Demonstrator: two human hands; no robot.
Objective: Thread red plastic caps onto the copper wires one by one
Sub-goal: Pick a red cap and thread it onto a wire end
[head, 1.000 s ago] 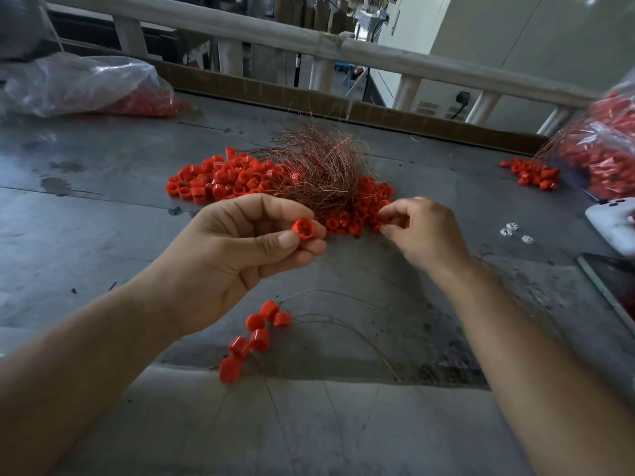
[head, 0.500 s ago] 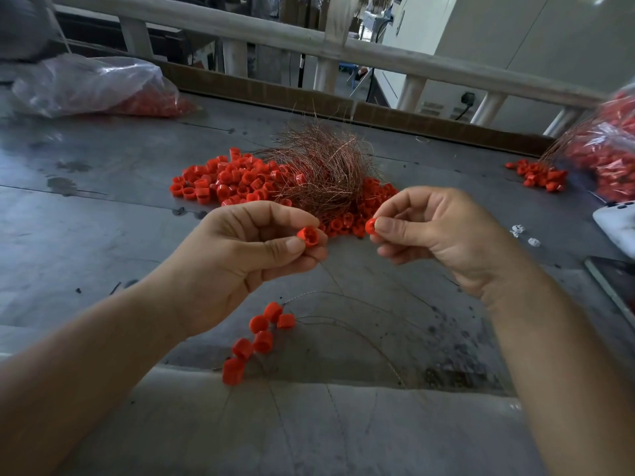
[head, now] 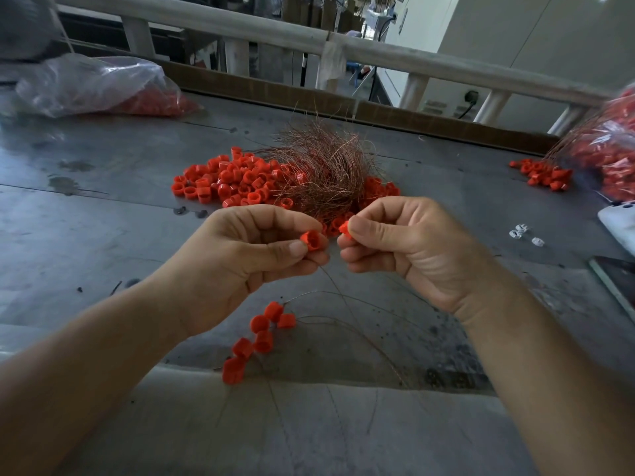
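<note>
Risk: thin copper wire (head: 330, 278) slipping from left hand's (head: 237, 266) pinched small red plastic cap (head: 312, 240); right hand (head: 405, 249), three o'clock, pinches second red cap (head: 344, 228).

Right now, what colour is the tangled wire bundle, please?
The tangled wire bundle is coppery brown, head view.

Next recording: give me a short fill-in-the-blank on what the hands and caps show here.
The left hand and right hand each pinch one red ____.
The strung caps lie on the table nearer the ____ forearm.
The loose cap pile lies partly under a tangle of copper ____.
Missing: cap; left; wires.
</note>
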